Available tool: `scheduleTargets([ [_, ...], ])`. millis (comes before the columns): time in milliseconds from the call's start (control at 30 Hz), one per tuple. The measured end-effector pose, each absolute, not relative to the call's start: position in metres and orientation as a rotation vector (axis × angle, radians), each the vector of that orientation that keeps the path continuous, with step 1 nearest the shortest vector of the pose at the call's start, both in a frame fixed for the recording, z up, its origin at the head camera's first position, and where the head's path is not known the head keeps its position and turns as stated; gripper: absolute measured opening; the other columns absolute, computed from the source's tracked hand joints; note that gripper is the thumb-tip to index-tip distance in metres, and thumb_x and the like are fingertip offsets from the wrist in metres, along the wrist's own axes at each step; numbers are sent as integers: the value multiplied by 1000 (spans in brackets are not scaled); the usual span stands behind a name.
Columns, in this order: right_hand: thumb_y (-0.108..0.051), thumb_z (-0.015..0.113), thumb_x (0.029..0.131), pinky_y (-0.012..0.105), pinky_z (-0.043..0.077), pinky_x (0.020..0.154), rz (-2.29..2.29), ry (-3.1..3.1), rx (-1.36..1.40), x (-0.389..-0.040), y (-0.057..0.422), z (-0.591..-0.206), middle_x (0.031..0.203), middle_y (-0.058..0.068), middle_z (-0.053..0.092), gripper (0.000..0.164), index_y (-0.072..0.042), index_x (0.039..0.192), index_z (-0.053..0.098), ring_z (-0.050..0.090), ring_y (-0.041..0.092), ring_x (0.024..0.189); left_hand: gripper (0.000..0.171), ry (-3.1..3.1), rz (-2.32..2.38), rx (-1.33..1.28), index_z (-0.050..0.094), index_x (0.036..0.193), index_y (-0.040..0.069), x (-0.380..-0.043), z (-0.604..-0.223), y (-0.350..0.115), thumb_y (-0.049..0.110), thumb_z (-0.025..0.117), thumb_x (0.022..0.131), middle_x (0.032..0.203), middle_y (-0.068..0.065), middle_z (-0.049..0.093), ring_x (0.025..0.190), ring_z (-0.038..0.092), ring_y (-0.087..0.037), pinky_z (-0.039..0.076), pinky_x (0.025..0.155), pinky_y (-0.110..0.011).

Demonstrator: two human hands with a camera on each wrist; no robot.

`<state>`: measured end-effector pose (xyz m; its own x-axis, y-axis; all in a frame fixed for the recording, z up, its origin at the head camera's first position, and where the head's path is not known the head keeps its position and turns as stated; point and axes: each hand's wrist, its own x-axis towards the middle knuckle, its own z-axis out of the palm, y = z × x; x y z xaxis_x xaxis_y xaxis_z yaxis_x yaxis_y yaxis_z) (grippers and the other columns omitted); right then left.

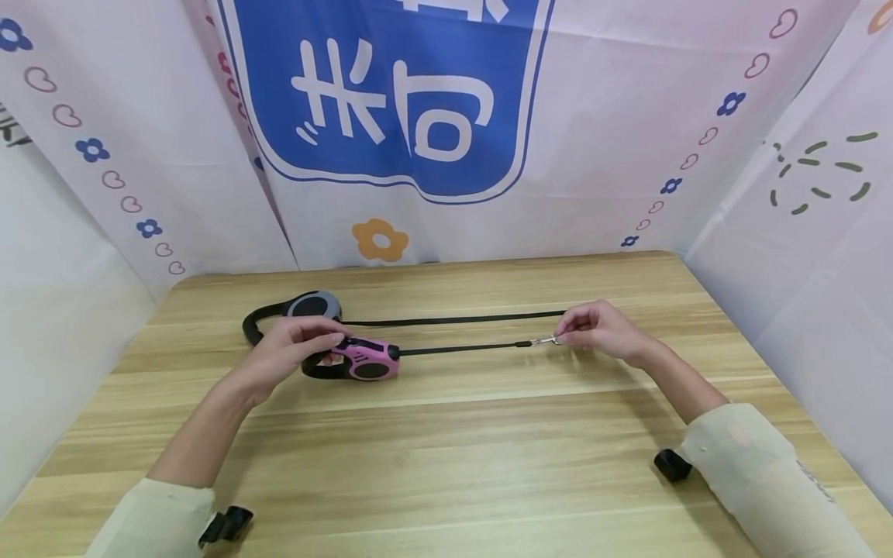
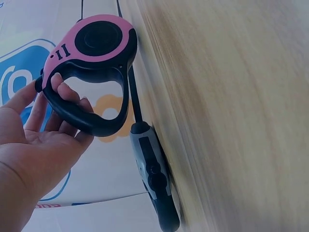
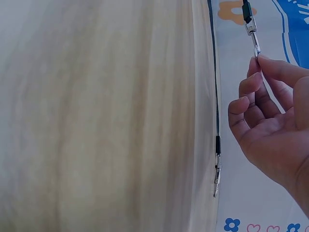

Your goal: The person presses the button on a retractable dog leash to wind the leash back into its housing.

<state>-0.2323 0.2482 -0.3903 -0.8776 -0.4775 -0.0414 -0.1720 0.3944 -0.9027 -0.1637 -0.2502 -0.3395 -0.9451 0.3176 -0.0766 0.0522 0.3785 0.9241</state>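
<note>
My left hand (image 1: pixel 282 353) grips the black handle of a pink retractable dog leash (image 1: pixel 370 369), its fingers curled through the loop in the left wrist view. The black cord (image 1: pixel 460 349) runs out taut to the right, held above the table. At its far end my right hand (image 1: pixel 605 335) pinches the metal snap clip (image 3: pixel 252 31) between thumb and fingertips. Behind lies a grey retractable leash (image 2: pixel 149 159) on the table, its strap (image 1: pixel 453 319) pulled out alongside. That strap's own metal clip (image 3: pixel 217 176) shows in the right wrist view; my right hand hides it in the head view.
Everything is over a wood-grain table (image 1: pixel 446 465). White printed cloth (image 1: pixel 558 209) hangs behind the back edge and along both sides. Small black devices sit at each sleeve, one by the left wrist (image 1: pixel 226 525) and another by the right (image 1: pixel 673 466).
</note>
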Motion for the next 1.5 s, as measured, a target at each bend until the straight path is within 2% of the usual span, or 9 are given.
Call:
scheduleTargets([
  [767, -1, 71, 94, 27, 50, 64, -1455, 2376, -595, -233, 238, -390, 93, 19, 70, 10, 5, 101, 72, 60, 16, 72, 37, 2368, 1627, 344, 63, 129, -10, -166, -338, -243, 18, 62, 106, 112, -7, 65, 93, 66, -13, 56, 84, -28],
  [1500, 0, 71, 94, 26, 49, 64, -1485, 2341, -644, -232, 229, -389, 91, 19, 69, 9, 6, 101, 72, 58, 17, 72, 34, 2351, 1657, 378, 64, 126, -12, -170, -338, -234, 15, 61, 106, 105, -4, 68, 89, 65, -14, 56, 81, -29],
])
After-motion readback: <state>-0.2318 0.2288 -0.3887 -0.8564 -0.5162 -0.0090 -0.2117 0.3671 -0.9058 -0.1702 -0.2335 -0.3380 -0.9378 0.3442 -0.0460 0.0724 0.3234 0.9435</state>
